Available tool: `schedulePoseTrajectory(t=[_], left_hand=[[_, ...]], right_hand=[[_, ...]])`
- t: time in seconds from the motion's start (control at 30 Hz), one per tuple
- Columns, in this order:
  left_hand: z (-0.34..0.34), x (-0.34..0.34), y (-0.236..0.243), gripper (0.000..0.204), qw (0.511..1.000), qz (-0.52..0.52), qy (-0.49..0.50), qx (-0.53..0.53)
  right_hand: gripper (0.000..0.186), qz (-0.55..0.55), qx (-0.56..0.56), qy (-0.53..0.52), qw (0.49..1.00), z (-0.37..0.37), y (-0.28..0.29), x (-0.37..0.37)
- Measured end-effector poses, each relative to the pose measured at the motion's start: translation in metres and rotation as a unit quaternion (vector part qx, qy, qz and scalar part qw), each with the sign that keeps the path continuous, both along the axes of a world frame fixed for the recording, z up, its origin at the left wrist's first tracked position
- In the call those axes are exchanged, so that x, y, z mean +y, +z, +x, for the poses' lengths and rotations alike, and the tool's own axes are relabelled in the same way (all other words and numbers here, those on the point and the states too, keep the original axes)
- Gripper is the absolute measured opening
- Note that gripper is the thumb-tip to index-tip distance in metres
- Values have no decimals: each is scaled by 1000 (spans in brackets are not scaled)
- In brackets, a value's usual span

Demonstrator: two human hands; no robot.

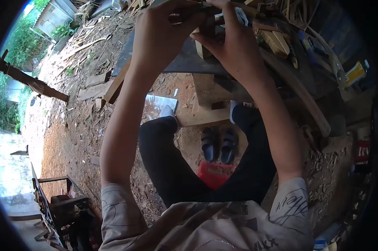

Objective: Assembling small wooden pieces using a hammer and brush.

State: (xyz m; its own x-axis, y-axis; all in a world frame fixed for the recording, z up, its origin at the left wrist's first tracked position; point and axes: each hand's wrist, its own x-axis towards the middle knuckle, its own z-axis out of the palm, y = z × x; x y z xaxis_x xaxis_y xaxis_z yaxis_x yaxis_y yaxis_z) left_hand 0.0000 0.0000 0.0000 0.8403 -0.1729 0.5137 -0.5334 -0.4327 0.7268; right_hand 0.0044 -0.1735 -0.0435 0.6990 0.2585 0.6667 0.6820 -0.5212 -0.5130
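Dark piece (208,27) sits between the left hand (162,33) and right hand (235,44), above the table (178,63) at the far edge; fingers curl about it, partly cut off, so I cannot tell whether either grips. Script lettering (290,205) marks the right sleeve (287,188). Wood scraps litter the ground (82,129).

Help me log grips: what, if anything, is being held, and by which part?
The left hand and right hand seem to hold something dark at the picture's upper edge; its kind and gripped part cannot be told.
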Motion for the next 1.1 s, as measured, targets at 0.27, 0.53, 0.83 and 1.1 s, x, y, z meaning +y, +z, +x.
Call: schedulePoseTrajectory(t=[0.27, 0.53, 0.83, 1.1], left_hand=[[-9, -13, -12, 26, 996, -94, 4, 2], [-1, -14, -31, 28, 993, -62, 14, -104], [-6, -16, -24, 23, 995, -98, 27, -18], [-6, -16, -21, 23, 996, -51, 40, -63]], right_hand=[[65, -3, 23, 17, 1000, -7, 8, -3], [64, 1, 22, 26, 999, 1, 1, -5], [60, 31, 16, 38, 999, 9, -5, 0], [53, 47, -39, 35, 998, 13, -6, 4]])
